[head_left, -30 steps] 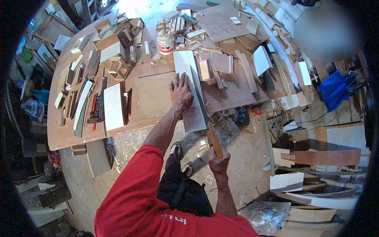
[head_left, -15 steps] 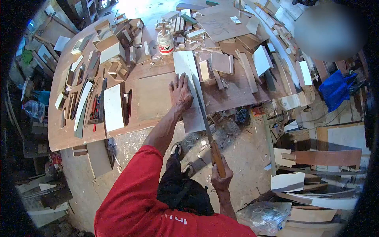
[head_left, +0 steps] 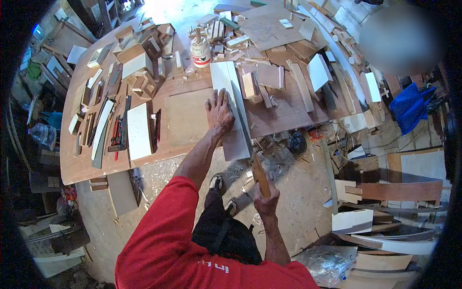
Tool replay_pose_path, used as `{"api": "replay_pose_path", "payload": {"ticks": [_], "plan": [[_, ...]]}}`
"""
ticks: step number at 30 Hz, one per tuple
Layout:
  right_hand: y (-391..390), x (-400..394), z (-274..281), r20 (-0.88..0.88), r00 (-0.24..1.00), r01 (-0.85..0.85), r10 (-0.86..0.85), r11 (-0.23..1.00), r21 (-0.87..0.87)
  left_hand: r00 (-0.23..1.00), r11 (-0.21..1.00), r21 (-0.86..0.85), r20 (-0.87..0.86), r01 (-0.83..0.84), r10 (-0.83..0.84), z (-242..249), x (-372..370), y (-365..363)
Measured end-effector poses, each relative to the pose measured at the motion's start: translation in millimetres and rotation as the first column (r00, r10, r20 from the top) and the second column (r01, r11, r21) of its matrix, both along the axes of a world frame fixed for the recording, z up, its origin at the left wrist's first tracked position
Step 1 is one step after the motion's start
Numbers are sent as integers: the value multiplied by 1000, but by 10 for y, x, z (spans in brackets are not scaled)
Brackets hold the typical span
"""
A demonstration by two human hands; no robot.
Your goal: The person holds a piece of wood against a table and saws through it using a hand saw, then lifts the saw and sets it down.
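Observation:
My left hand (head_left: 221,113) lies flat with its fingers spread on a long pale board (head_left: 236,144), which rests on the table and juts over its front edge. My right hand (head_left: 266,198) is closed around the wooden handle of a saw (head_left: 260,174). The saw's thin blade runs up along the board's right side, and much of it is hard to make out. Left of the board lies a flat brown panel (head_left: 187,118). A small wooden block (head_left: 250,85) stands to the board's right.
A white jar (head_left: 200,52) stands behind the board among wood offcuts. White-faced pieces and dark tools (head_left: 117,132) lie on the table's left part. Curved boards (head_left: 399,191) are stacked at the right, near a blue bag (head_left: 410,107). A blurred round patch covers the upper right.
My right hand has moved up and slightly left with the saw handle, closer to the board's front end. My left hand has stayed nearly in place on the board.

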State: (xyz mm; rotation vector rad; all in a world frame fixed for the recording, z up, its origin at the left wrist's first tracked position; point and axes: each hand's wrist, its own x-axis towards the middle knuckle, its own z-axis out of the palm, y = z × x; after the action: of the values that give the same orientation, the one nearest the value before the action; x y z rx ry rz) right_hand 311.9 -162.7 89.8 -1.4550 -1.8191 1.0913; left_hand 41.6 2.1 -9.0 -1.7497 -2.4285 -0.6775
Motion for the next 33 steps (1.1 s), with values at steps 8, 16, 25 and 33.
{"api": "replay_pose_path", "payload": {"ticks": [8, 16, 25, 33], "plan": [[49, -82, 42, -65, 997, 31, -31, 999, 9, 1000, 999, -51, 13, -3, 4, 21, 19, -39], [-119, -6, 155, -5, 996, 86, -86, 996, 36, 999, 998, -57, 43, 12, -9, 23, 27, -102], [-328, 119, 95, -49, 996, 83, -80, 995, 62, 999, 991, -125, 2, -37, 37, 5, 31, -74], [-231, 91, 6, -61, 997, 51, -49, 998, 38, 999, 995, -90, -29, -42, 39, 1, 12, -24]]}}
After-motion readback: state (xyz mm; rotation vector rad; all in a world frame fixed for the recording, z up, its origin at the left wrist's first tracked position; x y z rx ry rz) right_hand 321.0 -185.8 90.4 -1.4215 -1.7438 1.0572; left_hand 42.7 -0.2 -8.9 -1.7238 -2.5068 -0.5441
